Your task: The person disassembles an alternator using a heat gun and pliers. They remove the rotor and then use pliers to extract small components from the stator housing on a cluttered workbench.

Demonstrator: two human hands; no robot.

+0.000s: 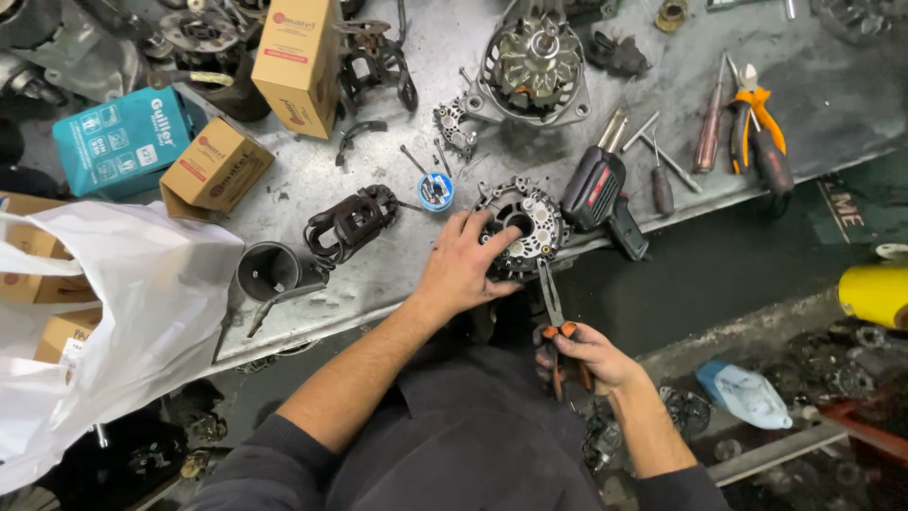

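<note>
head view | left hand (461, 268) lay flat on round rectifier plate (523, 225), grasping nothing, at the metal bench (397, 274) front edge | right hand (579, 355) clenched orange-handled pliers (552, 308) below the edge, tips at plate | soldering gun (598, 194) just beside, crowding the right

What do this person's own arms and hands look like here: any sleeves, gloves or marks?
Both hands are bare, no gloves. The left hand and right hand look smudged with dark grime. Dark grey sleeves are pushed up toward the elbows, leaving the forearms uncovered. No watch, rings or wristbands show.
</note>
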